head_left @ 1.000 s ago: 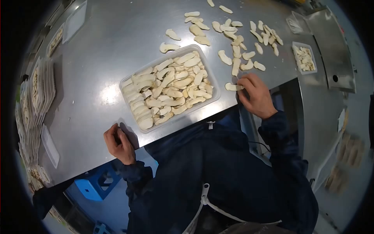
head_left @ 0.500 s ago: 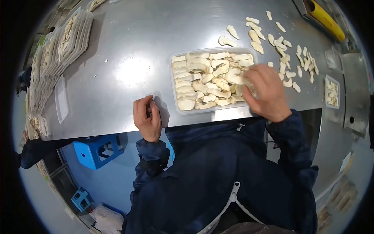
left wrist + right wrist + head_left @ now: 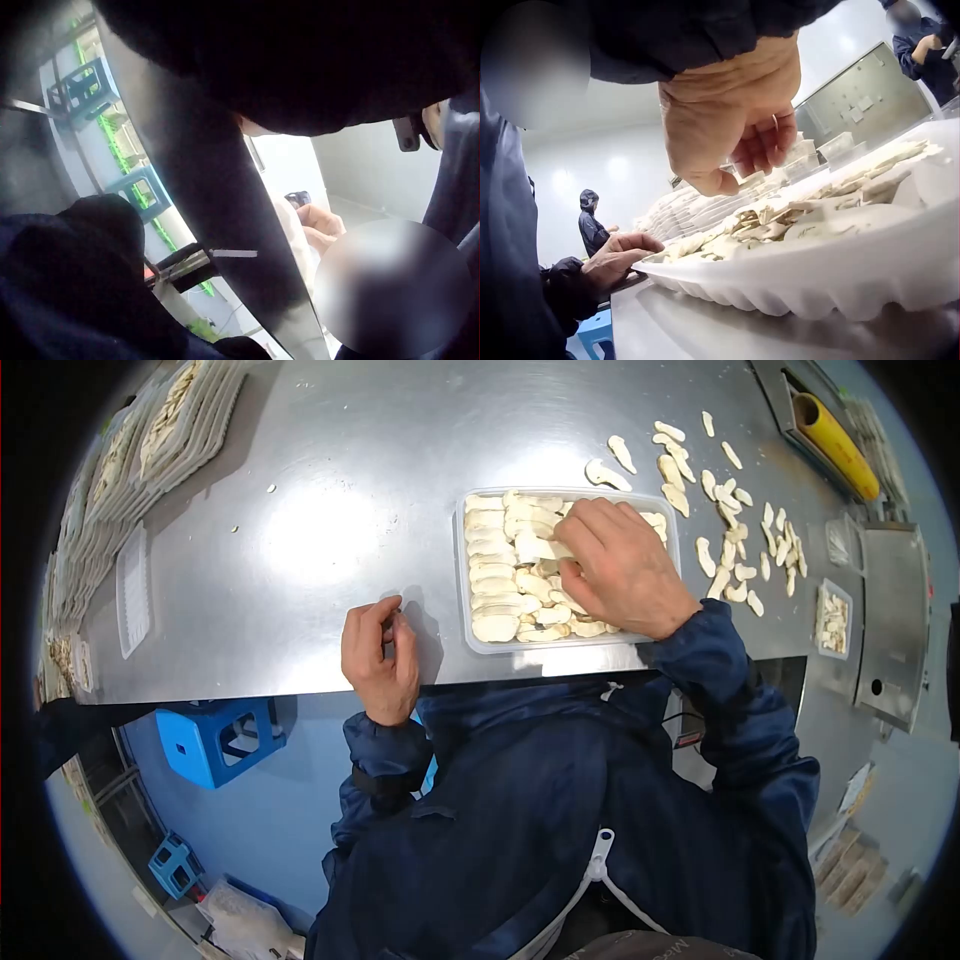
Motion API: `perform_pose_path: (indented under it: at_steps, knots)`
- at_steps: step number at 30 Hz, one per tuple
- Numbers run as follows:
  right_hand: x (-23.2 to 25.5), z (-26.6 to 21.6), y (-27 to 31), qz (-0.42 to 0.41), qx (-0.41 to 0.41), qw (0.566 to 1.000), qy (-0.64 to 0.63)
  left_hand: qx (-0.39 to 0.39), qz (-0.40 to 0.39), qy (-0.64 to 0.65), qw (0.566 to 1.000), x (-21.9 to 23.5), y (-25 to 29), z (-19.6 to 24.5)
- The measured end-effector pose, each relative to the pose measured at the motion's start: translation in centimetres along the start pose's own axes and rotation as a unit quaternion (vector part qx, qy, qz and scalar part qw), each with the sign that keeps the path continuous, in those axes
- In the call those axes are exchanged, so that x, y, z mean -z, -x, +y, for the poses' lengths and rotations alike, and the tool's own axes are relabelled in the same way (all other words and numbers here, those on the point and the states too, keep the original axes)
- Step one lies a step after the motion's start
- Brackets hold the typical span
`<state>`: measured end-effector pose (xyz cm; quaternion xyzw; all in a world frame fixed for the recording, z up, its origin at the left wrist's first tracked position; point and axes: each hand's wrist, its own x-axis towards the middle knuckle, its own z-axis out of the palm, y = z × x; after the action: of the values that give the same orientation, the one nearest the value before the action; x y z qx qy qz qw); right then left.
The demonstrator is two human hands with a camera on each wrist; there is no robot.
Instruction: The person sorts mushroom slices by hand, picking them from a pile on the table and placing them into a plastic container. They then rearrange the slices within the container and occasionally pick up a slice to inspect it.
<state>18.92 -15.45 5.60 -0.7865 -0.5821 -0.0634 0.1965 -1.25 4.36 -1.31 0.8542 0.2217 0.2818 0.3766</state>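
Observation:
A shallow clear plastic tray point(image 3: 462, 585) holds pale mushroom slices point(image 3: 495, 628), laid in an overlapping row down its left side and more loosely elsewhere. My right hand point(image 3: 630, 570) is over the tray and pinches one mushroom slice point(image 3: 540, 548) between thumb and fingertips, low over the left part of the layer. The palm hides much of the tray's right half. In the right wrist view the thumb point(image 3: 718, 182) hovers close above the slices. Left of the tray, my left hand point(image 3: 380, 660) rests at the table's front edge, fingers loosely curled, holding nothing.
Loose mushroom slices point(image 3: 735, 535) lie scattered right of the tray on the steel table point(image 3: 300, 440). Stacked filled trays point(image 3: 150, 470) and an unfilled white tray point(image 3: 133, 590) stand at left. A small tray of pieces point(image 3: 834, 620) sits at far right. Blue stools point(image 3: 215, 740) are below.
My right hand picked up a mushroom slice from right of the tray and carried it left over the tray's contents. The head view swung leftward. My left hand stays by the table edge.

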Motion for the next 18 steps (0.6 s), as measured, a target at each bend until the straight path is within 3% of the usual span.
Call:
perform_pose_path:
  at_steps: [5, 8, 12, 16, 18]
  knots:
    - [1.1, 0.0, 1.1, 0.014, -0.024, 0.999, -0.027, -0.040, 0.006, 0.006, 0.999, 0.1, -0.1, 0.0]
    - [2.4, -0.6, 3.5, 0.014, -0.051, 0.997, -0.062, -0.022, -0.003, 0.007, 1.000, 0.0, 0.0, 0.0]
    - [4.7, 0.8, 8.6, 0.101, -0.167, 0.980, -0.031, -0.022, -0.008, 0.003, 1.000, 0.0, 0.1, -0.2]
    - [6.3, 2.3, 14.2, 0.102, -0.417, 0.896, -0.110, -0.026, -0.013, -0.030, 0.999, -0.1, 0.0, -0.4]
    - [6.0, 2.1, 16.0, 0.107, -0.430, 0.889, -0.112, -0.004, -0.020, -0.044, 0.999, 0.0, 0.1, -0.1]
